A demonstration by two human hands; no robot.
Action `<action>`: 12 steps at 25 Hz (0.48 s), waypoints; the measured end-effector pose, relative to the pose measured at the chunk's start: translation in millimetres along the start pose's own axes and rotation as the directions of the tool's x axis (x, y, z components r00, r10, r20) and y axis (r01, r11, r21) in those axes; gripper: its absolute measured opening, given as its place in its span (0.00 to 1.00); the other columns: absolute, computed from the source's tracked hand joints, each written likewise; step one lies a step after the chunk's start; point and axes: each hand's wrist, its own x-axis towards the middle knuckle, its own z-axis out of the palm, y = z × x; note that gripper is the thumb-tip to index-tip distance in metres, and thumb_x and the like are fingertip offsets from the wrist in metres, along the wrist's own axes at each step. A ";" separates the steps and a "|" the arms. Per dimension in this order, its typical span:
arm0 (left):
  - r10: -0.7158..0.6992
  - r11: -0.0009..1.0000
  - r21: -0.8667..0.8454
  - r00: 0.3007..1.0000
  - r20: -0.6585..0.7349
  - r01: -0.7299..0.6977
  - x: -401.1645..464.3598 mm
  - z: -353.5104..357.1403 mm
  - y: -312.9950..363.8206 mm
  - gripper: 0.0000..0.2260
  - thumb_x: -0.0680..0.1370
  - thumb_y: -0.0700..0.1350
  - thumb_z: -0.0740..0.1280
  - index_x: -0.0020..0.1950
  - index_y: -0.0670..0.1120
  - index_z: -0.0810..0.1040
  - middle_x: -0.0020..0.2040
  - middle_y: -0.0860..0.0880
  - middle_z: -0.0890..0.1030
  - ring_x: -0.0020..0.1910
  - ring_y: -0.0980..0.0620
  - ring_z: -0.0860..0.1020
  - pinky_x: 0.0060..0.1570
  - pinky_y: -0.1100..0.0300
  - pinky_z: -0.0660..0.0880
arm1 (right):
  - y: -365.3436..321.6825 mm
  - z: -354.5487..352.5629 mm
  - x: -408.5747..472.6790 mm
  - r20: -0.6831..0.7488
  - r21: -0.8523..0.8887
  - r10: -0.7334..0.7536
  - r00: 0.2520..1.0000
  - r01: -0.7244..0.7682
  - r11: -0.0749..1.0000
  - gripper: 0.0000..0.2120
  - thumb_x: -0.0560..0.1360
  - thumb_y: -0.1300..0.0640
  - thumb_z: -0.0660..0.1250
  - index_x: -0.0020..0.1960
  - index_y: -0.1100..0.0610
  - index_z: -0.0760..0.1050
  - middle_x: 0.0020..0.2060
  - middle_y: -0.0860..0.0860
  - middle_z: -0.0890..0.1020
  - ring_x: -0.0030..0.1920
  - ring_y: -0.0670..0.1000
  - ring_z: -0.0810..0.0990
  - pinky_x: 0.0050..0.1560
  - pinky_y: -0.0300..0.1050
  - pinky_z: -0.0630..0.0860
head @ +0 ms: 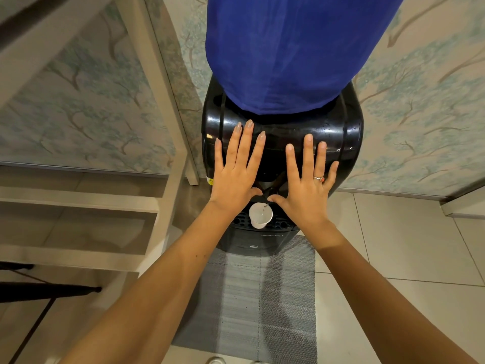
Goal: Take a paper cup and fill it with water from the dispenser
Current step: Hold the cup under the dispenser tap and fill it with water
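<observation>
Sitting under the tap, the cup is thin and soft, so hold it gently around its middle. Left hand and right hand are spread flat, each grip wide and holding nothing.

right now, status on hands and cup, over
Left hand and right hand open, flat, holding nothing. Paper cup on the drip tray under the tap, water in it. Nothing blocking the cup.
</observation>
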 end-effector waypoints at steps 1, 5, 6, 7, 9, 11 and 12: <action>0.000 1.000 -0.013 1.000 -0.002 0.000 0.4 -0.8 -0.1 0.63 0.59 0.61 0.78 0.78 0.46 0.39 0.79 0.39 0.51 0.77 0.41 0.44 0.72 0.36 0.44 | 0.1 -2.2 -0.3 0.007 0.009 -0.006 1.000 0.006 1.000 0.64 0.55 0.40 0.79 0.77 0.49 0.41 0.77 0.59 0.48 0.76 0.61 0.41 0.68 0.71 0.45; 0.014 0.987 -0.160 0.997 -0.076 -0.026 -13.4 1.6 -0.4 0.50 0.67 0.51 0.76 0.79 0.50 0.46 0.79 0.41 0.49 0.78 0.43 0.43 0.73 0.38 0.44 | 0.2 -4.7 -1.3 0.004 0.049 0.005 1.000 -0.005 0.999 0.61 0.57 0.35 0.75 0.77 0.49 0.43 0.77 0.58 0.46 0.76 0.60 0.39 0.70 0.67 0.41; 0.038 0.979 -0.194 0.991 -0.129 -0.063 -26.5 6.1 0.1 0.43 0.71 0.48 0.73 0.79 0.51 0.50 0.79 0.43 0.50 0.79 0.44 0.46 0.73 0.40 0.47 | 0.5 -2.9 -5.6 -0.025 0.088 0.020 0.999 -0.017 0.996 0.57 0.60 0.34 0.72 0.78 0.50 0.45 0.77 0.58 0.47 0.76 0.60 0.40 0.71 0.65 0.40; 0.057 0.968 -0.231 0.981 -0.183 -0.100 -43.6 13.0 1.0 0.35 0.75 0.46 0.69 0.78 0.51 0.55 0.79 0.45 0.53 0.79 0.46 0.50 0.73 0.42 0.51 | 0.5 1.8 -13.8 -0.078 0.140 0.033 0.996 -0.022 0.990 0.51 0.64 0.33 0.70 0.77 0.50 0.49 0.77 0.59 0.49 0.77 0.60 0.43 0.72 0.61 0.43; 0.045 0.927 -0.357 0.978 -0.205 -0.118 -83.9 32.1 3.6 0.25 0.77 0.43 0.66 0.73 0.51 0.65 0.77 0.47 0.62 0.76 0.48 0.61 0.67 0.49 0.61 | -0.2 18.4 -43.8 -0.202 0.269 0.031 0.979 0.025 0.963 0.36 0.71 0.38 0.67 0.73 0.53 0.62 0.73 0.59 0.60 0.74 0.61 0.58 0.70 0.58 0.55; -0.009 0.854 -0.520 0.996 -0.084 -0.036 -119.2 54.6 7.1 0.19 0.77 0.44 0.65 0.68 0.50 0.71 0.70 0.48 0.69 0.68 0.48 0.70 0.59 0.52 0.70 | -1.1 41.4 -84.5 -0.203 0.408 0.043 0.978 0.045 0.912 0.25 0.72 0.44 0.69 0.63 0.57 0.71 0.64 0.59 0.71 0.63 0.60 0.71 0.62 0.54 0.69; -0.035 0.816 -0.577 0.999 0.000 0.029 -131.1 67.8 9.1 0.16 0.78 0.45 0.65 0.66 0.49 0.73 0.66 0.48 0.72 0.63 0.49 0.73 0.56 0.51 0.74 | -0.8 54.7 -102.4 -0.122 0.477 0.080 0.989 -0.013 0.879 0.23 0.72 0.46 0.70 0.60 0.58 0.72 0.59 0.58 0.74 0.59 0.57 0.74 0.57 0.50 0.73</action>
